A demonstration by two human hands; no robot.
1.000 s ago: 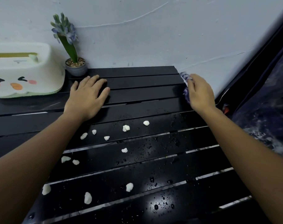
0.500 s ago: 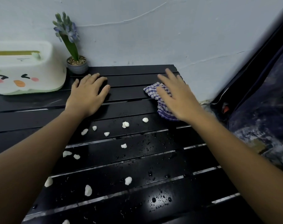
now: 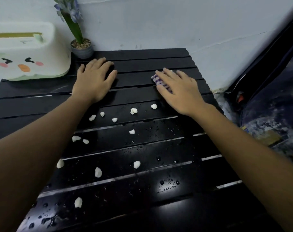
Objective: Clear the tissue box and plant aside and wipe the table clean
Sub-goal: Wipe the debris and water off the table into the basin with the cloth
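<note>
A black slatted table [image 3: 142,164] carries water drops and several small white crumbs [image 3: 133,111]. My right hand [image 3: 179,91] lies flat with straight fingers on a purple-checked cloth [image 3: 156,79] near the table's far right; most of the cloth is hidden under the palm. My left hand [image 3: 93,79] rests flat on the slats left of it, holding nothing. A white tissue box [image 3: 25,52] with a cartoon face stands at the far left corner. Beside it against the wall is a small potted plant [image 3: 80,46] with purple flowers.
A pale wall [image 3: 159,22] runs behind the table. To the right, past the table's edge, lies dark fabric or bedding [image 3: 276,114] with a black frame slanting up.
My right hand brought the cloth from the table's right edge onto the slats and spread flat on it. My left hand stayed in place.
</note>
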